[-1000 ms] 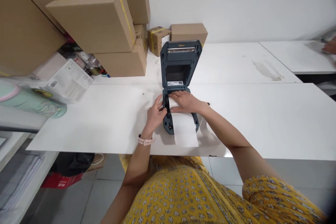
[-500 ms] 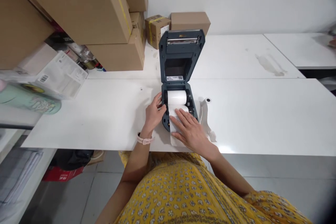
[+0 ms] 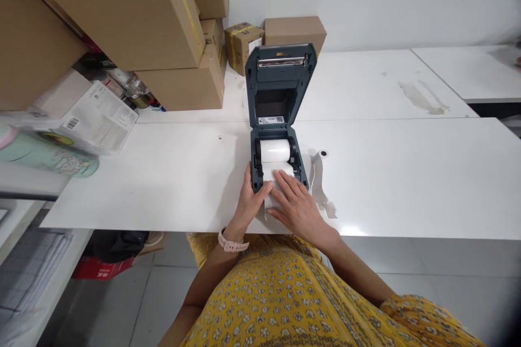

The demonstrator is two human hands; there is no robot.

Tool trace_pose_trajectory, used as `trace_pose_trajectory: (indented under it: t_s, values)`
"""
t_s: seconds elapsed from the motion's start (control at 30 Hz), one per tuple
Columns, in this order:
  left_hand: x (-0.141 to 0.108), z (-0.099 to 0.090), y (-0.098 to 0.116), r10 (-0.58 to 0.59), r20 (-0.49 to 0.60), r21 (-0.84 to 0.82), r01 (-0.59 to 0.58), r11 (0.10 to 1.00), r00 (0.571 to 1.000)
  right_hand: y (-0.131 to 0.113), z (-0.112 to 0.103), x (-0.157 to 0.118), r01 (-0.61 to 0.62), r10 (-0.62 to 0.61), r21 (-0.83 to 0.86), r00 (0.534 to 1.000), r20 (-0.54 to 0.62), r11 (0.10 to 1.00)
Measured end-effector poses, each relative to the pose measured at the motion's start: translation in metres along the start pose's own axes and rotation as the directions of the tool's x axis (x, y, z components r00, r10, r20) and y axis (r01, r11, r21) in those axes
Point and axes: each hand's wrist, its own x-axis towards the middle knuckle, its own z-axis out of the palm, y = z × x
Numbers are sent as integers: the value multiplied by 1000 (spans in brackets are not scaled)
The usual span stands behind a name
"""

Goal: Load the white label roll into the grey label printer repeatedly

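Note:
A dark grey label printer (image 3: 255,152) stands on the white table with its lid (image 3: 280,78) raised. Inside sits a white paper roll (image 3: 275,150), and its paper strip (image 3: 277,168) runs forward over the front edge. My left hand (image 3: 249,200) grips the printer's front left corner, fingers along the side and thumb over the top by the strip. Flat on the strip lies my right hand (image 3: 299,203), fingers stretched out. To the right of the printer is a small loose roll (image 3: 323,154) with a curled paper tail.
Stacked cardboard boxes (image 3: 179,87) fill the back left, and two smaller boxes (image 3: 295,31) stand behind the printer. At the left are a white carton (image 3: 101,119) and a mint-green bottle (image 3: 69,160). The table's front edge (image 3: 386,237) runs close to my body.
My left hand has moved toward me along the printer's left side to its front corner, the thumb now beside the paper. My right hand has stayed nearly still on the strip.

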Motion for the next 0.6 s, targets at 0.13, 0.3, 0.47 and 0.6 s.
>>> trace_pose_trajectory:
  t_s: [0.13, 0.3, 0.47, 0.6]
  values:
    - [-17, -2, -2, -50, 74, -65, 55, 996, 996, -4, -14, -12, 21, -17, 196, 1000, -26, 980]
    - [-18, -6, -7, -53, 123, -42, 58, 997, 991, 41, -54, 12, 23, 150, 573, 956, -254, 819]
    - [-16, -7, -12, -12, 152, -34, 17, 999, 988, 122, -86, 117, -26, 372, 580, 790, -487, 814]
    - [-16, -7, -14, -7, 140, -31, 11, 999, 990, 159, -98, 204, -97, 468, 774, 841, -273, 626]
